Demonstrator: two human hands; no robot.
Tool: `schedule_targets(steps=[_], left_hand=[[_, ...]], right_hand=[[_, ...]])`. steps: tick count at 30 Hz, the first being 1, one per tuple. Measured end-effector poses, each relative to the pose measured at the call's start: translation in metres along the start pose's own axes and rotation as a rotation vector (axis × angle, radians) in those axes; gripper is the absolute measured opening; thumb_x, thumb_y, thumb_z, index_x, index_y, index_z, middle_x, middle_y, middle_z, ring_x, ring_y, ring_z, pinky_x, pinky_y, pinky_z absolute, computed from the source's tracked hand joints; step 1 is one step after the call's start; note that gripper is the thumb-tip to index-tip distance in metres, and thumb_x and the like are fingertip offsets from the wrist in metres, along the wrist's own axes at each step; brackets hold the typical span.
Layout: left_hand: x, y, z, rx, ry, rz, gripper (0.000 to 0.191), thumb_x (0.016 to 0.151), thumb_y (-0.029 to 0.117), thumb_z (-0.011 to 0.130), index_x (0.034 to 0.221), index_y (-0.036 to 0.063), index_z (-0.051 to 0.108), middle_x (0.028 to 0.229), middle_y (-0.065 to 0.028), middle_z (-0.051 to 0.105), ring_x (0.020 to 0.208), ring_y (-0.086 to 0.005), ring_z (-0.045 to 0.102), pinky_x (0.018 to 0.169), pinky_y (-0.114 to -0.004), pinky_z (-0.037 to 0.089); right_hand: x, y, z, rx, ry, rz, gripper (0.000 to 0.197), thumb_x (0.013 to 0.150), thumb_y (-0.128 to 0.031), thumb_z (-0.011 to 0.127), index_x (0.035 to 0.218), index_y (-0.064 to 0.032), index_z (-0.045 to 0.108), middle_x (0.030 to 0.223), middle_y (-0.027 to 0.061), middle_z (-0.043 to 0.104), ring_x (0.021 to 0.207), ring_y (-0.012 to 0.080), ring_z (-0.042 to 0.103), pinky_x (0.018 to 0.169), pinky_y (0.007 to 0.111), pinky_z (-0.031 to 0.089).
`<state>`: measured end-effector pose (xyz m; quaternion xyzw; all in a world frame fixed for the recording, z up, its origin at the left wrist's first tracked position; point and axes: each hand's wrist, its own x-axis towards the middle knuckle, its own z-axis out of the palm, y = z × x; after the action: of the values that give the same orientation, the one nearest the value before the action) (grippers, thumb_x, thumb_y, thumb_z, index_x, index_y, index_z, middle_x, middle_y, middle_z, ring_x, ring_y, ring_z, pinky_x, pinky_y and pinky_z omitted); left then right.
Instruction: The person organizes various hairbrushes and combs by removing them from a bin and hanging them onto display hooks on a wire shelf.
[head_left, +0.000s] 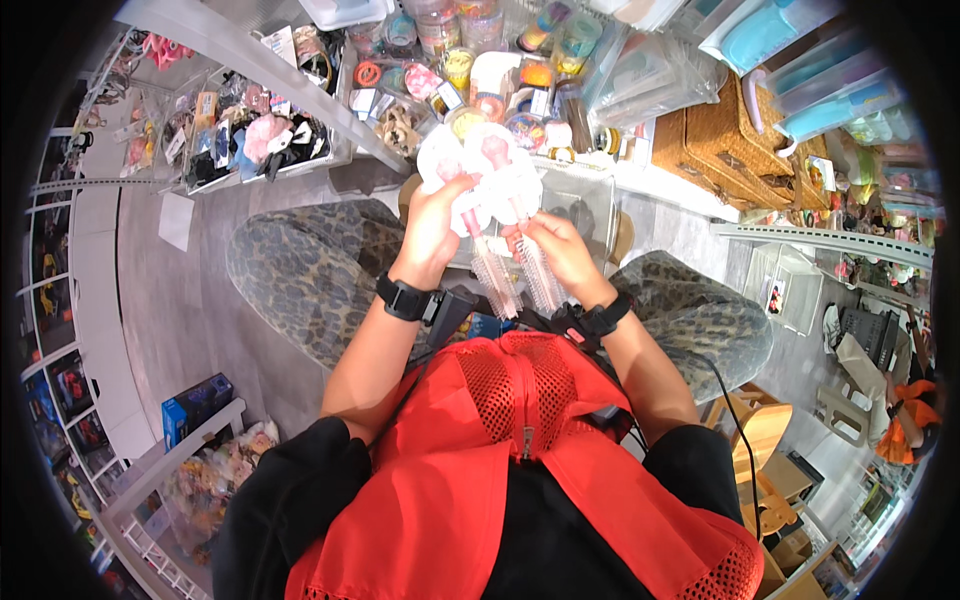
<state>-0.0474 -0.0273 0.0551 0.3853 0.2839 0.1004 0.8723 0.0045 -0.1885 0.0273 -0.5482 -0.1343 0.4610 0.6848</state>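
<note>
Two pink hairbrushes with round bristle heads, one on the left (495, 281) and one on the right (541, 277), point toward my body, their handles lying over bright white cards (480, 176) that are washed out by glare. My left hand (435, 225) grips the left side of the cards and the left brush's handle. The right brush is held by my right hand (551, 247) near the base of its bristles. Just beyond, a clear plastic bin (604, 202) stands between my knees, partly hidden by my hands.
Ahead is a shelf with tubs of hair ties (439, 34) and plastic packets (660, 75). A wire basket of hair accessories (262, 150) is at the left, woven brown baskets (720, 142) at the right. A wooden chair (765, 427) and a person in orange (911, 424) are at the lower right.
</note>
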Motion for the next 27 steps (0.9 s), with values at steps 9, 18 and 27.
schedule_targets(steps=[9,18,27], left_hand=[[-0.002,0.002,0.000,0.005,-0.014,-0.030,0.017,0.073,0.003,0.055,0.089,-0.0005,0.054,0.080,-0.0057,0.057,0.070,-0.0123,0.056,0.056,-0.023,0.043],[-0.005,0.008,0.005,0.025,-0.046,0.017,0.017,0.073,0.002,0.055,0.090,-0.0013,0.053,0.080,-0.0055,0.057,0.071,-0.0127,0.056,0.061,-0.024,0.043],[-0.005,0.004,0.008,0.009,-0.016,0.074,0.020,0.072,-0.001,0.056,0.091,-0.0015,0.052,0.083,-0.0061,0.056,0.075,-0.0125,0.055,0.066,-0.024,0.043]], right_hand=[[-0.002,-0.001,0.002,-0.032,0.035,-0.051,0.025,0.085,-0.018,0.043,0.089,0.0034,0.057,0.068,-0.0002,0.051,0.062,0.0053,0.045,0.058,0.019,0.037],[-0.004,0.001,-0.001,0.072,-0.042,-0.065,0.018,0.084,-0.013,0.044,0.085,0.0015,0.054,0.074,0.0012,0.054,0.067,0.0067,0.048,0.062,0.021,0.039],[-0.005,0.002,-0.001,-0.042,0.029,-0.071,0.019,0.084,-0.014,0.043,0.079,0.0004,0.054,0.072,0.0018,0.053,0.066,0.0070,0.047,0.061,0.021,0.038]])
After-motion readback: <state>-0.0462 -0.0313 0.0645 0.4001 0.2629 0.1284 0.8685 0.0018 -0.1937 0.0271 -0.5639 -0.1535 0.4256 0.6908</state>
